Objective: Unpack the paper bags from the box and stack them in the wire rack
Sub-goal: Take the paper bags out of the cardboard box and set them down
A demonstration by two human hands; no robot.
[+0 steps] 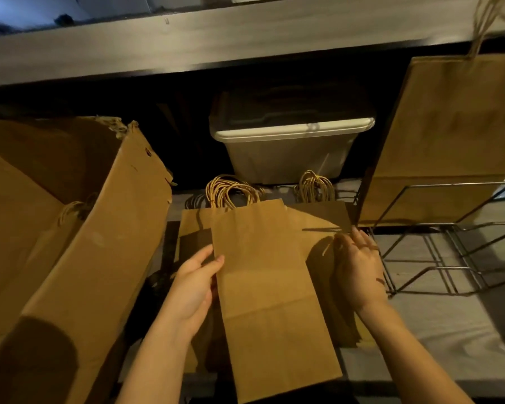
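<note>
A flat brown paper bag (268,287) with twisted handles lies on top of a pile of paper bags (318,223) in the middle. My left hand (194,284) grips the top bag's left edge, thumb over it. My right hand (359,272) hangs open just right of the bag, fingers spread above the pile, holding nothing. The cardboard box (99,243) stands open at the left, with more bags (27,223) inside. The wire rack (438,243) sits at the right, and a large paper bag (449,135) stands upright in its back slot.
A white plastic bin (289,147) sits under the dark shelf (216,45) behind the pile. The grey table surface (420,330) shows at the lower right, in front of the rack.
</note>
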